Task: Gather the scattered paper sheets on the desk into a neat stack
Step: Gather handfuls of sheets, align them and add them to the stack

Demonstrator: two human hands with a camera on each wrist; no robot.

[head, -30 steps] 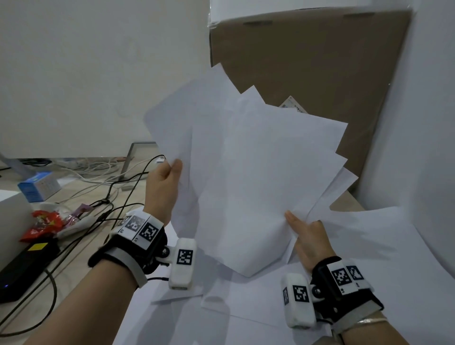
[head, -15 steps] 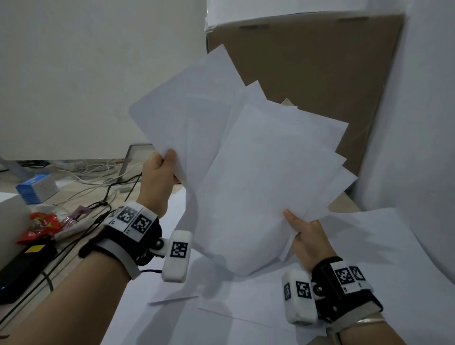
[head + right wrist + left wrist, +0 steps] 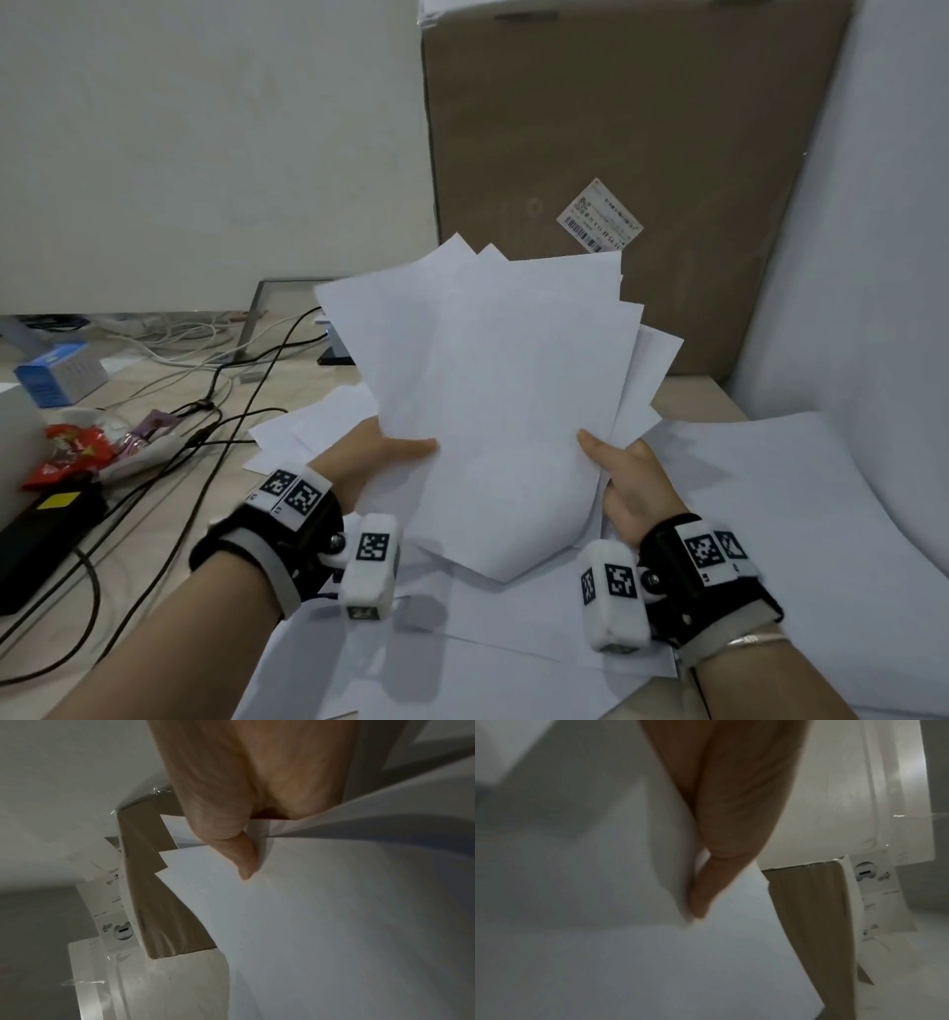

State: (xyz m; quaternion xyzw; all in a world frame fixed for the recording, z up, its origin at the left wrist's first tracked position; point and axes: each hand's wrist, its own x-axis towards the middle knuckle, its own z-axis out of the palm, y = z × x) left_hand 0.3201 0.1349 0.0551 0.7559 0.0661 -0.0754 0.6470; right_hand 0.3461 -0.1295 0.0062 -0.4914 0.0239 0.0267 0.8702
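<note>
A fanned bundle of white paper sheets (image 3: 493, 390) stands nearly upright above the desk, its corners splayed at the top. My left hand (image 3: 380, 452) grips the bundle's left edge, thumb lying across the front sheet. My right hand (image 3: 621, 473) grips the right edge, thumb on the front. In the left wrist view the thumb (image 3: 706, 892) presses the paper bundle (image 3: 628, 953). The right wrist view shows the thumb (image 3: 244, 860) on the sheets (image 3: 334, 923). More loose sheets (image 3: 462, 642) lie flat on the desk under the bundle.
A tall brown cardboard box (image 3: 616, 144) with a shipping label stands behind the bundle. Black and white cables (image 3: 205, 411), a black adapter (image 3: 46, 529), red snack wrappers (image 3: 72, 452) and a blue box (image 3: 56, 375) lie at the left. A large white sheet (image 3: 796, 514) curves up at the right.
The bundle has come down from face height toward the desk. My left hand slid from its upper left edge to the lower left, and the sheets are fanned less widely.
</note>
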